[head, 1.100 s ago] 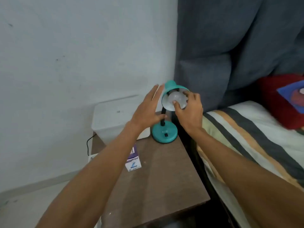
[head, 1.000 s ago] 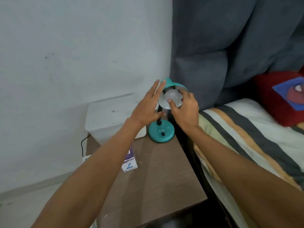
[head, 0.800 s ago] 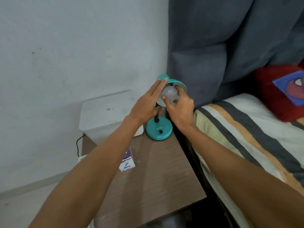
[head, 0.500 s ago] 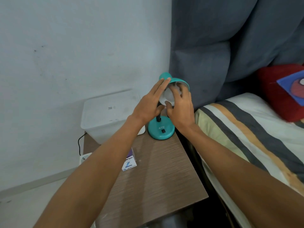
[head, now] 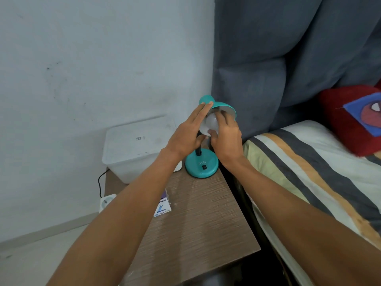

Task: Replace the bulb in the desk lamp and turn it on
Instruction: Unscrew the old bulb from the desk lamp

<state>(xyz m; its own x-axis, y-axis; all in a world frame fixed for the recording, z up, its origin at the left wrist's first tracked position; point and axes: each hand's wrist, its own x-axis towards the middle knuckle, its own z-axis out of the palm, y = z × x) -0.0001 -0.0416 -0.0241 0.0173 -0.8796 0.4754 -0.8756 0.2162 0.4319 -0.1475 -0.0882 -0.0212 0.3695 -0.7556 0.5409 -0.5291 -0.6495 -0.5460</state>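
Observation:
A teal desk lamp (head: 201,165) stands at the far right corner of the brown bedside table (head: 198,228), its shade (head: 224,107) tilted toward me. A white bulb (head: 211,122) sits inside the shade. My right hand (head: 226,139) has its fingers and thumb closed around the bulb. My left hand (head: 188,133) lies flat against the shade's left side, fingertips on its top edge and thumb near the black neck. The lamp is unlit. The bulb's base is hidden inside the shade.
A small bulb box (head: 162,205) lies on the table under my left forearm. A translucent plastic bin (head: 134,145) stands at the back left. A white power strip (head: 107,201) and black cord hang by the wall. A striped bed (head: 309,178) adjoins the table's right edge.
My right hand has turned on the bulb, with the fingers shifted round it. My left hand slid up the shade's side to its top edge. The camera view shifted slightly.

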